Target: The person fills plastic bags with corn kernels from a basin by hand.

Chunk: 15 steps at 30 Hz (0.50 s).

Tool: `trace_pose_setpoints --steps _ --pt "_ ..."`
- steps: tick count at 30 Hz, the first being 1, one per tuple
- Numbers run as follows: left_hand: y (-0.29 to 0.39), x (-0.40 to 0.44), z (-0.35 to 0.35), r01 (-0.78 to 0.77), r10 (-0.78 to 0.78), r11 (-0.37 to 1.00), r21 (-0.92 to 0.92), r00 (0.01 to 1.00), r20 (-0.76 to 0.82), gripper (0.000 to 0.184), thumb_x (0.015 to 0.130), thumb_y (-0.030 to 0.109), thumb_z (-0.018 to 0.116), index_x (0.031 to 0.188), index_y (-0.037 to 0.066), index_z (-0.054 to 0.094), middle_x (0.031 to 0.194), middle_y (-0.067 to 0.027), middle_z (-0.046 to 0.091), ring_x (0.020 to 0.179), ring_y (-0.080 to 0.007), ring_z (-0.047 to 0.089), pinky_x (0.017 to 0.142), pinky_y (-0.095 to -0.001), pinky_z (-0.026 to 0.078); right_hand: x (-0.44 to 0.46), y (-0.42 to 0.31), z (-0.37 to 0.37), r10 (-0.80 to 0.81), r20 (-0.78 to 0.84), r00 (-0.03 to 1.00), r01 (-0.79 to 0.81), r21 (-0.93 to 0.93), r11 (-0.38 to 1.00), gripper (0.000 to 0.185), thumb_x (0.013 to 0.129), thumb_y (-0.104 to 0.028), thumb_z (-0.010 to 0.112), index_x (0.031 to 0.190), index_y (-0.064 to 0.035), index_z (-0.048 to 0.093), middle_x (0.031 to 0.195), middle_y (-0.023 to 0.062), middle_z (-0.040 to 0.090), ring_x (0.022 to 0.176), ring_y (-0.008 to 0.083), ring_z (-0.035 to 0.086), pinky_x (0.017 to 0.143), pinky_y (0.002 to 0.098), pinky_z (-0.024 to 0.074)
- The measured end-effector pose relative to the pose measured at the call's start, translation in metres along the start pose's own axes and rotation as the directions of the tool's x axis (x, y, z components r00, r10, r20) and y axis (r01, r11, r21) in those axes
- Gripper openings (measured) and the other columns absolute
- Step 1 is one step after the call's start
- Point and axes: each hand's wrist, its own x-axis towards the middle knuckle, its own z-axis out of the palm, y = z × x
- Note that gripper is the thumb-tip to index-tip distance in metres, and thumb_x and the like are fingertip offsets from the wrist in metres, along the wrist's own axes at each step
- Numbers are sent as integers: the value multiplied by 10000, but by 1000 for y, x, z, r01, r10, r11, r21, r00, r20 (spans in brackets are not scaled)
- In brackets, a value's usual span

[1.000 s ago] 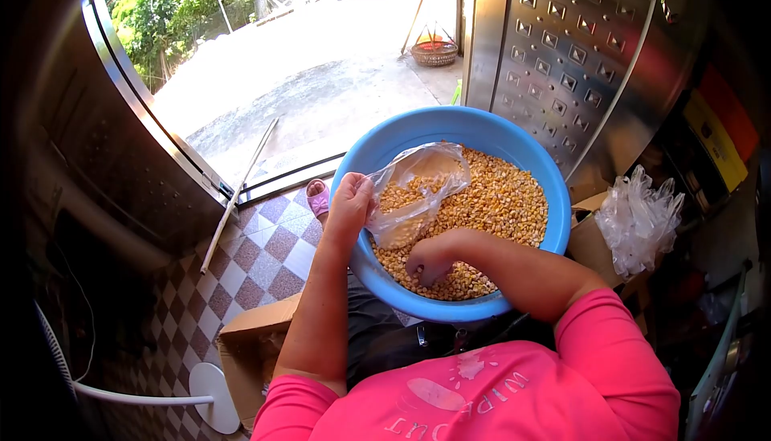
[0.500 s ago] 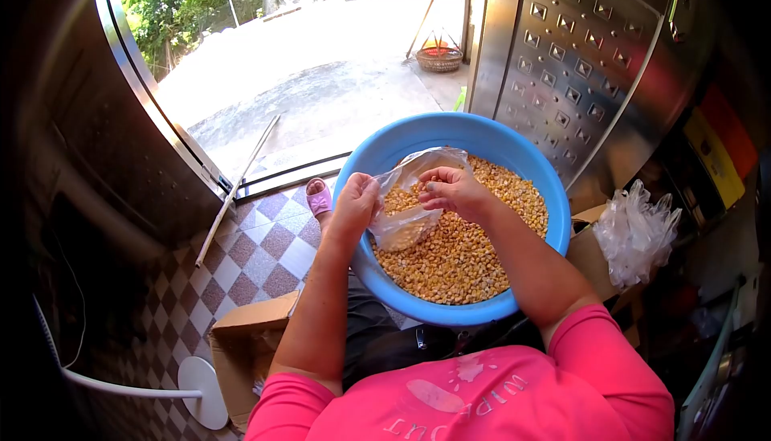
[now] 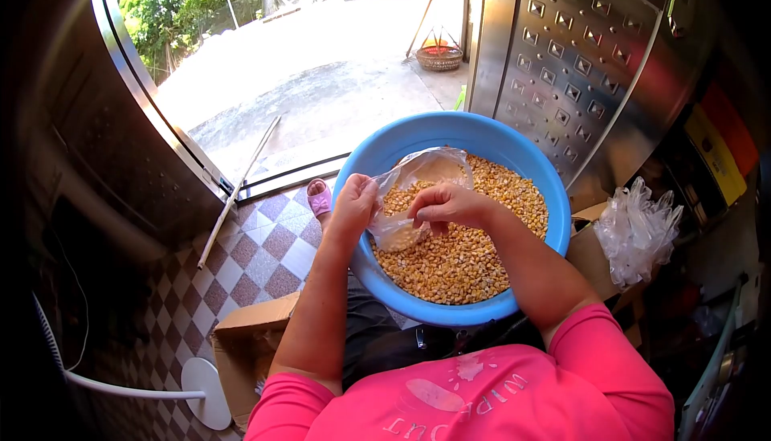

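By the doorway [image 3: 295, 176], my left hand [image 3: 356, 202] pinches the clear bag [image 3: 395, 236], slanting away rightward — my right hand [image 3: 454, 205], curled, contents unclear, overhangs its near edge.

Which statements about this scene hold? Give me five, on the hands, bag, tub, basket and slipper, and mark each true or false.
1. The left hand holds the edge of a clear bag. True.
2. The kernels around the bag lie in a red tub. False: the tub is blue.
3. The right hand is above the tub. True.
4. The woven basket stands indoors. False: it stands outside, beyond the doorway.
5. The slipper is pink. True.
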Motion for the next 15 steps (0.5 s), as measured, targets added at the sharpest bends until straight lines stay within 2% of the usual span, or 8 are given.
trace_pose_setpoints --steps 1,2,4,5,7,8,11,15 --pt "1 0 0 -1 1 1000 1 1000 1 145 924 199 516 939 59 481 642 9 481 483 -43 409 423 -178 302 -3 -4 5 74 102 992 -67 -64 996 259 877 -160 563 1104 -38 588 917 55 644 633 112 599 558 232 492" --pt "1 -1 0 9 -9 1000 0 1000 1 143 924 197 518 939 60 481 648 10 478 489 -43 413 426 -179 305 -2 -2 11 72 101 992 -66 -64 996 259 877 -160 563 1104 -38 588 917 55 644 633 112 599 558 232 492" --pt "1 -1 0 20 -20 1000 0 1000 2 141 924 196 520 939 61 481 654 11 475 495 -43 416 428 -179 308 3 3 27 187 262 947 -105 -297 949 311 856 -201 590 1134 -63 583 953 82 639 690 121 613 576 245 502" --pt "-2 0 -1 15 -15 1000 -5 1000 1 137 923 193 522 940 63 483 662 13 473 501 -44 419 433 -180 312 5 6 36 185 262 947 -104 -295 950 311 856 -201 590 1134 -63 583 953 82 639 690 121 613 576 245 502" --pt "-5 2 -2 9 -9 1000 -8 1000 4 133 923 190 523 940 64 484 671 15 470 508 -44 422 437 -181 317 9 11 55 214 206 955 -94 -473 876 378 802 -201 621 1160 -89 579 1014 123 632 801 193 635 675 311 517" --pt "-6 2 -3 10 -10 1000 -13 1000 6 131 922 187 525 939 64 485 680 16 470 519 -45 428 444 -181 325 17 27 59 212 204 956 -93 -473 876 378 802 -201 621 1160 -89 579 1014 123 632 801 193 635 675 311 517" --pt "-8 3 -4 7 -7 1000 -22 1000 8 129 922 185 529 937 64 487 692 16 470 537 -46 437 457 -180 341 35 54 69 204 296 933 96 -753 651 553 709 -119 618 1253 -144 520 899 137 639 723 218 636 615 331 524" --pt "-7 3 -5 6 -5 1000 -21 1000 21 130 922 184 532 937 63 487 700 15 472 554 -48 447 472 -177 358 27 45 76 350 307 885 23 -780 625 532 720 -112 616 1244 -139 528 894 136 641 723 223 633 616 338 521"
